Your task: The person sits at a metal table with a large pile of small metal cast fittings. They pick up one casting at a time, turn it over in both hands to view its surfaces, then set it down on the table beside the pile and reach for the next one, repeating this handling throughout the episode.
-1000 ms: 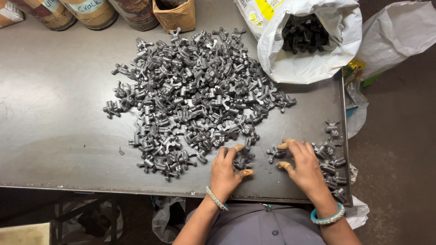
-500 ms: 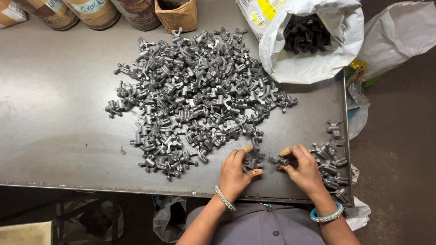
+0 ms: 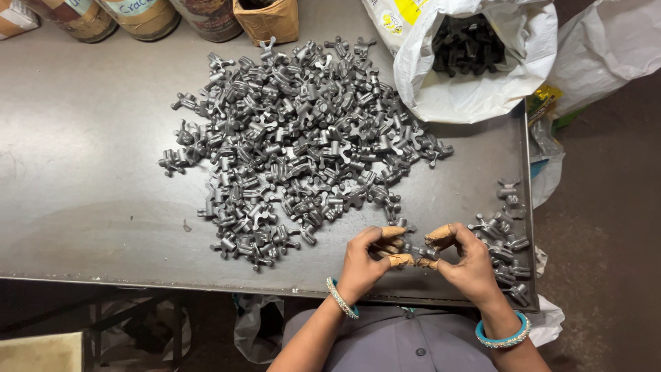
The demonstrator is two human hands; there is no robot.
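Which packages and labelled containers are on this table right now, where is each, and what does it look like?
White sack: far right, open, holding dark metal parts, yellow patch on its side.
Cardboard box: far edge, centre, small, brown, open.
Three round tins: far left edge, brownish, pale labels.
Second white bag: right, off the table, crumpled.
No screens or signs.

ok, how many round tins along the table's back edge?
3, all cut off by the frame's top: one tin far left, the second beside it, the third next to the cardboard box. More may sit out of view.
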